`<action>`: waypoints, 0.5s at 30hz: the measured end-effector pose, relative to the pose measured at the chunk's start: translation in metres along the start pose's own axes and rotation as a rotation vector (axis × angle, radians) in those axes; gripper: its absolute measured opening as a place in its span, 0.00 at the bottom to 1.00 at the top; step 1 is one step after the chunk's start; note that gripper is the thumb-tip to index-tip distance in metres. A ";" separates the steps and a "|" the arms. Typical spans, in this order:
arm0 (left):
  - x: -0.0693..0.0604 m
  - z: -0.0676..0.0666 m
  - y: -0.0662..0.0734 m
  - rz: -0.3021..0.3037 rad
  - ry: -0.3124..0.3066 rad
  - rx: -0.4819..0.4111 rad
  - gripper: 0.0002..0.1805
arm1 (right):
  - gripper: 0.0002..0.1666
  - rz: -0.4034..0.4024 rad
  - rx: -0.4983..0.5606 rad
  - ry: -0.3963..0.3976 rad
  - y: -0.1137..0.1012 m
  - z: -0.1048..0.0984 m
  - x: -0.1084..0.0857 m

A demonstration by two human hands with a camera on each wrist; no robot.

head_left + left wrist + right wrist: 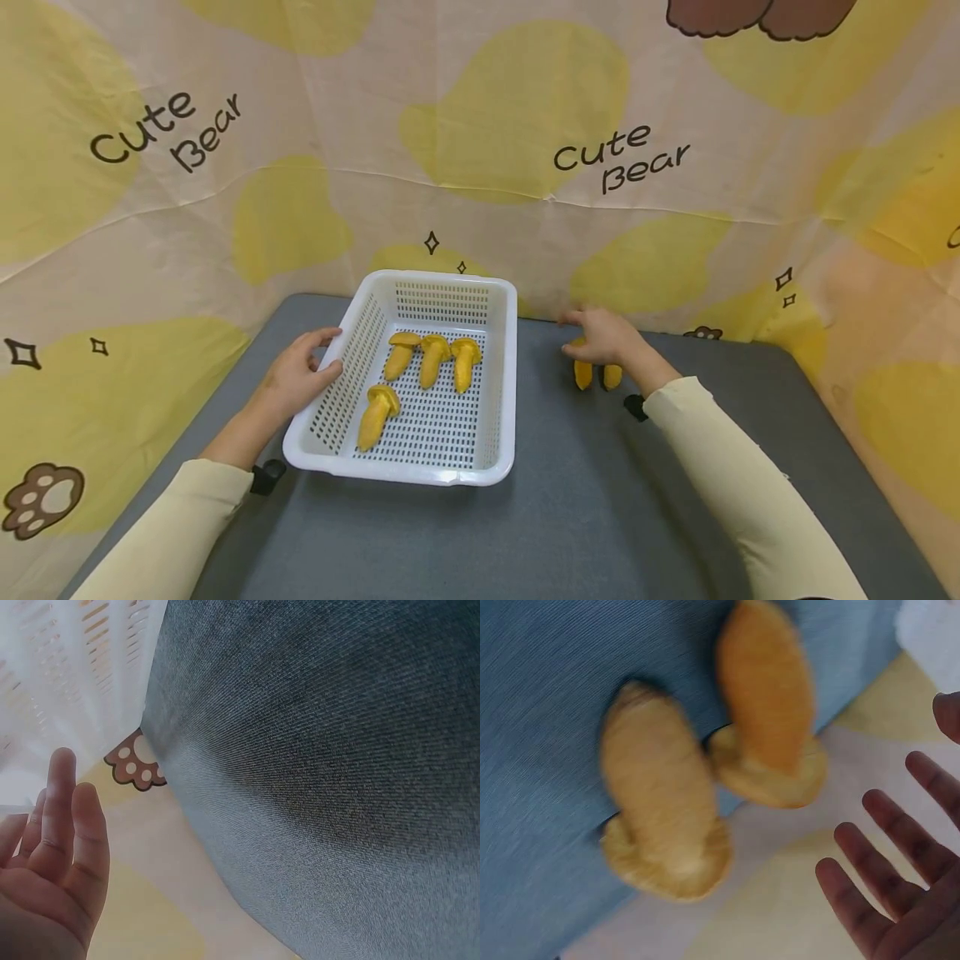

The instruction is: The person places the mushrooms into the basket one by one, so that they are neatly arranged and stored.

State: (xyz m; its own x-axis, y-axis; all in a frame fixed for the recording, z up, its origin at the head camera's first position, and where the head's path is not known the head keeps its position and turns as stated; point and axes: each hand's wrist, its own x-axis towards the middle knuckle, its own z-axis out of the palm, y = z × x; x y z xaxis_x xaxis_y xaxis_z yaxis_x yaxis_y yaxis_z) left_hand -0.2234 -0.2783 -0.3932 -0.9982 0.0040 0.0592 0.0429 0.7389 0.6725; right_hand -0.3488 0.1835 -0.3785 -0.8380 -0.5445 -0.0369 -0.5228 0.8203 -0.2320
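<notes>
A white perforated plastic basket (401,475) stands on the table, with several yellow mushrooms (378,417) lying inside it. At its left side is my left hand (288,379), fingers extended at the rim; in the left wrist view the hand (56,862) appears beside the slotted basket wall (90,667). Two more mushrooms lie on the table right of the basket: an orange-yellow one (765,690) and a paler one (660,787). Over these reaches my right hand (607,337), partly hiding them. The right wrist view shows that hand (907,885) with spread fingers, holding nothing.
A dark grey cloth covers the table (555,517). Behind it and at both sides hangs a printed curtain (487,125) with yellow patches and lettering, meeting the table's back edge. Dark straps (267,477) show at the wrists.
</notes>
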 end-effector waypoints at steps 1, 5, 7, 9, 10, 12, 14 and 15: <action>0.000 0.000 0.000 -0.001 0.001 0.002 0.32 | 0.26 -0.007 -0.020 -0.007 0.003 0.002 0.001; 0.000 0.000 -0.001 -0.003 0.004 0.007 0.32 | 0.26 -0.010 -0.053 -0.028 0.012 0.007 0.003; -0.001 0.001 0.000 -0.007 0.004 0.010 0.32 | 0.25 -0.016 -0.049 -0.037 0.014 0.009 0.004; -0.001 0.001 0.000 -0.011 0.003 0.010 0.32 | 0.24 -0.014 -0.031 -0.046 0.016 0.010 0.005; -0.001 0.001 0.000 -0.012 0.004 0.010 0.32 | 0.24 -0.014 -0.023 -0.052 0.017 0.011 0.005; -0.001 0.001 0.000 -0.014 0.004 0.009 0.32 | 0.23 -0.007 -0.010 -0.060 0.018 0.012 0.006; -0.001 0.001 0.000 -0.010 0.007 0.009 0.32 | 0.22 0.000 0.005 -0.066 0.019 0.013 0.006; -0.001 0.001 -0.001 -0.008 0.009 0.009 0.32 | 0.21 0.001 0.010 -0.068 0.020 0.013 0.006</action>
State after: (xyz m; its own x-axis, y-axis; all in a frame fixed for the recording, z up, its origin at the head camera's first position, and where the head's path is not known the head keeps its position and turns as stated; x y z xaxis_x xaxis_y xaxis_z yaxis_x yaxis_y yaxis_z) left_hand -0.2226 -0.2782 -0.3945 -0.9981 -0.0076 0.0608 0.0349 0.7450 0.6661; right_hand -0.3625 0.1939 -0.3963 -0.8258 -0.5545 -0.1032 -0.5200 0.8194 -0.2413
